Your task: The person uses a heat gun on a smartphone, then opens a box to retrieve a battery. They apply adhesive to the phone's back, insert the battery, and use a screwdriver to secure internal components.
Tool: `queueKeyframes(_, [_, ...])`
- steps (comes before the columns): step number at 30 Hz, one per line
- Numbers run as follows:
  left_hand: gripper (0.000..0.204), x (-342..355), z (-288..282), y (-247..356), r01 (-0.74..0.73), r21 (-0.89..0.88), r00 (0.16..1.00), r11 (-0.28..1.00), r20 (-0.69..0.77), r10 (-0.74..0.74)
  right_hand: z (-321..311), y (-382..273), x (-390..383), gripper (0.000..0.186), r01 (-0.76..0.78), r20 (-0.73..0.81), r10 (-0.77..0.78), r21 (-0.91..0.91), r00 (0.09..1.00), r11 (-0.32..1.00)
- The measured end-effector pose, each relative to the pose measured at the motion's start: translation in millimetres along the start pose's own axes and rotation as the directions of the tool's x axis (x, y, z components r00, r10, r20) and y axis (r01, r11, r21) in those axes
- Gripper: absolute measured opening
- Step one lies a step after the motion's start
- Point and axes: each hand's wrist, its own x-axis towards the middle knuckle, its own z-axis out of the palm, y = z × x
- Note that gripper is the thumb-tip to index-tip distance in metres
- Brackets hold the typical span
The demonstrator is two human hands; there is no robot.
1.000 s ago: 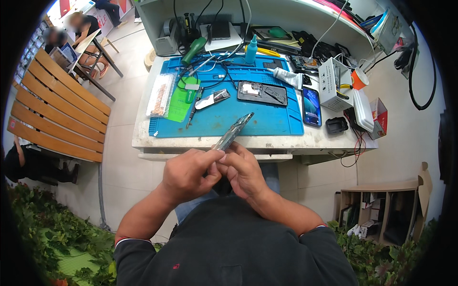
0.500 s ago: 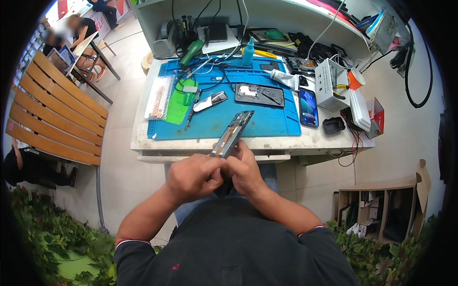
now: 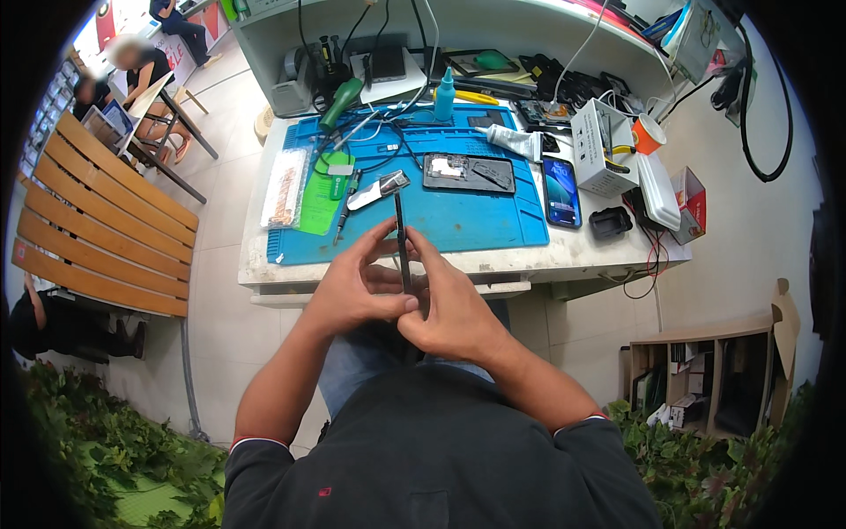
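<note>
Mid-frame, left hand (image 3: 357,286) and right hand (image 3: 449,309) both pinching thin dark phone panel (image 3: 402,242) edge-on above desk (image 3: 564,256); probably inspecting, then careful, steady turning

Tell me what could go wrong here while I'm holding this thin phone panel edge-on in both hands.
1. The thin phone panel is pinched edge-on between the left hand and right hand over your lap, short of the blue mat; a slip could drop it to the tiled floor.
2. Squeezing or twisting so slim a part from both sides might bend or crack it.
3. Tilting it forward could knock the small silver part lying on the mat just beyond it.
</note>
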Motion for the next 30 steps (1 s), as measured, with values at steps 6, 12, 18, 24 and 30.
queueKeyframes(6, [0.12, 2, -6, -17, 0.007, 0.026, 1.0, 1.0, 0.013, -0.007, -7, -10, 4, 0.102, -0.11, 0.11, 0.123, -0.121, 0.986, 0.987])
queueKeyframes(12, [0.113, 5, -4, -22, -0.015, -0.04, 1.0, 0.999, 0.024, 0.016, -6, -5, 3, 0.102, -0.09, 0.084, 0.102, -0.138, 0.991, 0.986])
queueKeyframes(18, [0.109, 3, -3, -23, -0.009, -0.111, 0.999, 0.994, 0.041, 0.014, -20, 14, 4, 0.093, -0.07, 0.08, 0.064, 0.071, 0.995, 0.995])
queueKeyframes(24, [0.113, 6, 0, -20, 0.002, -0.022, 0.999, 1.0, 0.048, -0.001, -36, 26, 15, 0.089, -0.222, 0.14, 0.189, 0.285, 0.972, 0.932])
queueKeyframes(30, [0.12, 7, 1, -24, -0.017, 0.009, 0.999, 1.0, 0.044, 0.016, -42, 35, 22, 0.081, -0.281, 0.196, 0.215, 0.429, 0.957, 0.858])
